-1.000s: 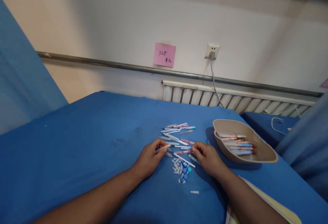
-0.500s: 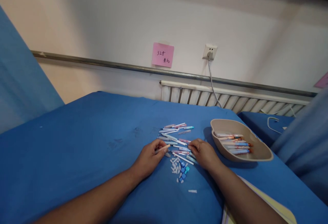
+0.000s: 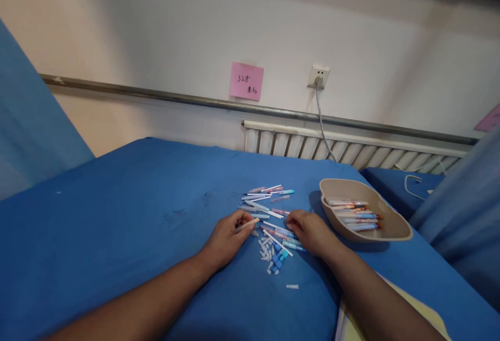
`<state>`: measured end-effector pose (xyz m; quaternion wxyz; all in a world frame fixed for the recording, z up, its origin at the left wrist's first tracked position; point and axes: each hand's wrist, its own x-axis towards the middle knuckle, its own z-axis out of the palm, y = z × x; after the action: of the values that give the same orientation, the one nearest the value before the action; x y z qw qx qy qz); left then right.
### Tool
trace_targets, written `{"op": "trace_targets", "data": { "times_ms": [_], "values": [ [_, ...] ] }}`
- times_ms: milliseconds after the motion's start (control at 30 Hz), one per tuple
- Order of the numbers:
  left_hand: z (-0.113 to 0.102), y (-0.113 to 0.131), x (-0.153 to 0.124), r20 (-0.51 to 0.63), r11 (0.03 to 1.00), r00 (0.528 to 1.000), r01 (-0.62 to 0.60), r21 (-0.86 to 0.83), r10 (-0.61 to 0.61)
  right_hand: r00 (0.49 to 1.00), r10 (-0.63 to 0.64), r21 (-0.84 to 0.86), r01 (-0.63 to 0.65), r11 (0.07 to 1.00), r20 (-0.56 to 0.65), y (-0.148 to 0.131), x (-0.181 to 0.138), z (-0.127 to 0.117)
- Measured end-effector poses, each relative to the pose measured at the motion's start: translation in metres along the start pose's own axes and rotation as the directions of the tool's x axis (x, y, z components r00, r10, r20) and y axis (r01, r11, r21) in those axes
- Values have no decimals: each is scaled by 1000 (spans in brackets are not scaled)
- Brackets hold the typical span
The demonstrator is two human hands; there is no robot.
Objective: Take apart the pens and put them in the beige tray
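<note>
My left hand (image 3: 230,234) is closed around a slim pale pen barrel (image 3: 247,225) with a cream-orange end pointing to the right. On the right side of the pile, my right hand (image 3: 310,230) has its fingers pinched together over the pens; what they hold, if anything, is hidden. Between both hands lie loose pen parts: white refills (image 3: 278,243), blue-grey barrels (image 3: 260,216) and pinkish barrels (image 3: 280,212). Just below them is a heap of small white pieces (image 3: 266,250) along with blue caps (image 3: 276,262).
A beige basin (image 3: 394,230) with several pens (image 3: 359,216) in it stands right of my right hand. A single white piece (image 3: 292,286) lies nearer me on the blue cloth (image 3: 117,237). Yellow-edged sheets (image 3: 414,302) are under my right forearm.
Some pens and refills by my right hand have shifted slightly toward me and partly cover the blue caps. My left hand keeps its hold on the pen barrel.
</note>
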<state>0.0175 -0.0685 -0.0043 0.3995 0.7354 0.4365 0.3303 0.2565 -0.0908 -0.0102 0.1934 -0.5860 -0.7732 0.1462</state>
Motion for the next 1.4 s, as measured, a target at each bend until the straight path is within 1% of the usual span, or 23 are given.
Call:
{"op": "trace_targets", "data": {
  "times_ms": [100,267,433,500,567,633,667,800,867,1000,1100,1233,1300,1400],
  "values": [
    [0,-1,0,-9,1000,1000,1,0,-1,1000,-17,74,15,997,20,3,-1,1],
    [0,-2,1,-12,1000,1000,9,10,-9,999,-31,103,29,994,19,3,0,1],
    [0,0,1,3,1000,1000,15,-2,-15,1000,-12,173,9,985,15,-2,-7,-10],
    [1,1,1,1,1000,1000,16,-7,-16,998,-4,189,-8,982,65,-4,-15,-16],
    [1,2,1,-2,1000,1000,19,-12,-19,985,-17,201,-18,980,173,-6,-25,-22],
    [1,2,1,-5,1000,1000,25,-15,-25,970,-24,170,-18,985,242,-8,-32,-25],
    [1,2,2,-8,1000,1000,26,-15,-27,967,-21,135,-14,991,253,-10,-35,-26],
    [0,2,2,-8,1000,1000,23,-3,-23,978,-7,-37,15,999,206,-16,-35,-29],
    [0,3,2,-7,1000,1000,23,0,-23,982,-11,-81,27,996,191,-20,-34,-29],
    [1,2,2,-1,1000,1000,31,-3,-31,976,-47,-107,71,992,214,-25,-34,-27],
    [0,1,2,-3,1000,1000,18,-13,-18,976,-73,-209,117,971,206,-27,-35,-23],
    [0,3,-1,-42,1000,999,-12,-9,12,975,-49,-315,117,942,216,-27,-34,-18],
    [1,5,-3,-44,1000,999,-6,22,7,980,-44,-331,107,937,193,-30,-32,-18],
    [6,10,-8,40,999,999,34,16,-34,995,-57,-275,78,958,83,-37,-30,-17]
  ]
}}
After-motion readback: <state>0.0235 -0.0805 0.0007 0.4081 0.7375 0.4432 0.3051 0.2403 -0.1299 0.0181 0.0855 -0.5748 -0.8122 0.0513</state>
